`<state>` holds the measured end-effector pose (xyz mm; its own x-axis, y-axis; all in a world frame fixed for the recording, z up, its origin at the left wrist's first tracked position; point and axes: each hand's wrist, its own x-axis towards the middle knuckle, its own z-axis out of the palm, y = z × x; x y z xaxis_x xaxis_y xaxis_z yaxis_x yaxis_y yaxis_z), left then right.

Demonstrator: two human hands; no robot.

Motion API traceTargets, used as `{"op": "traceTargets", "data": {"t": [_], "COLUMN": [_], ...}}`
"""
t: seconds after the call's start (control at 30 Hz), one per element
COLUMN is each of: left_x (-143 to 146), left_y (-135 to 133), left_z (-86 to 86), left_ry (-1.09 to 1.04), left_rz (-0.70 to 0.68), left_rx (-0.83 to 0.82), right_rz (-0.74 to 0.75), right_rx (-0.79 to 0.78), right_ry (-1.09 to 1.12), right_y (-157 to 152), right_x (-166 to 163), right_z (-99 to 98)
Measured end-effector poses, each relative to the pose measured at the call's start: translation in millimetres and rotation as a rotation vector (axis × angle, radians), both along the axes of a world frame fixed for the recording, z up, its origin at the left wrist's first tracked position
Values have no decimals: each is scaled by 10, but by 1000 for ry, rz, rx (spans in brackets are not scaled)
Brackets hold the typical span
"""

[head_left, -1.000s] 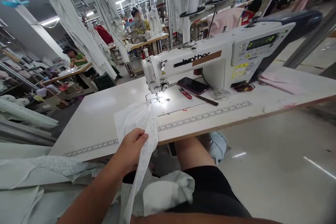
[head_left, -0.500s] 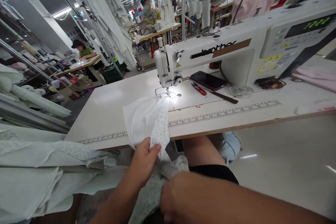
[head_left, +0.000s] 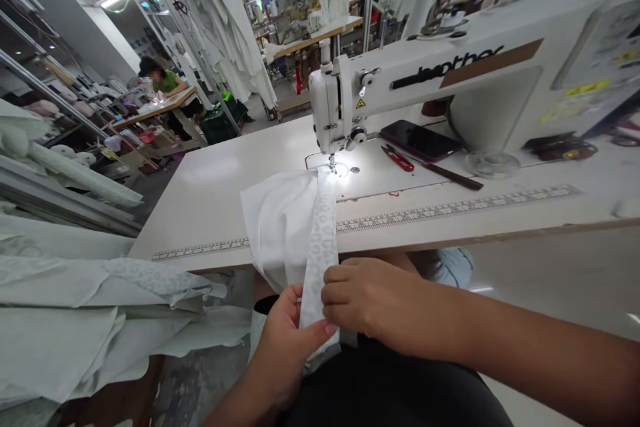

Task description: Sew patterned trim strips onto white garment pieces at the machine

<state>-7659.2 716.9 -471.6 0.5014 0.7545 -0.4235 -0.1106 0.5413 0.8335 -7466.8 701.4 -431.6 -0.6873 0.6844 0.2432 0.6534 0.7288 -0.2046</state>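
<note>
A white fabric piece (head_left: 280, 220) with a patterned strip (head_left: 323, 240) along its right edge runs from under the presser foot (head_left: 332, 163) over the table's front edge toward my lap. My left hand (head_left: 287, 333) pinches the strip near its lower end, thumb on top. Against the strip's right edge, my right hand (head_left: 367, 297) has its fingers curled and gripping the cloth. The white sewing machine (head_left: 390, 80) stands behind, its lamp lighting the needle area. Part of the cloth under my hands is hidden.
Red thread snips (head_left: 399, 159), a dark-handled tool (head_left: 455, 177) and a phone (head_left: 421, 139) lie right of the needle. A printed ruler (head_left: 450, 207) runs along the table front. Pale cloth (head_left: 60, 327) is heaped at left. Co-workers sit at machines behind.
My right hand has come up from my lap to the strip's right edge and taken hold there. The strip is now straighter and flatter. The view has shifted slightly.
</note>
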Motion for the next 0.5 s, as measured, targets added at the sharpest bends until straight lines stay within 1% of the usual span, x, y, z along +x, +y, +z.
{"op": "traceTargets", "data": {"t": [0.03,0.1,0.2,0.3,0.4,0.5], "left_x": [2,7,22,54,87,92], "left_y": [-9,-28,-46,-41,-38,-47], "left_z": [23,70,143,204,249,282], "left_ry": [-4,-16,-23,-29,-83,-147], "left_rz": [-9,-38,-83,-92,-104,-151], "left_rx": [-20,-55,-109,-167,-195,-194], "right_rz": [60,117,129,139,141,124], "right_rx": [-20,-39,-31,-25,-14,-28], "right_ry": [-26,-69,-114,-153,-124,-71], "right_y": [3,5,-6,-13,-9,-34], "right_x": [-2,-8,-30,-44,-28,22], "right_z": [44,117,182,221,283,370]}}
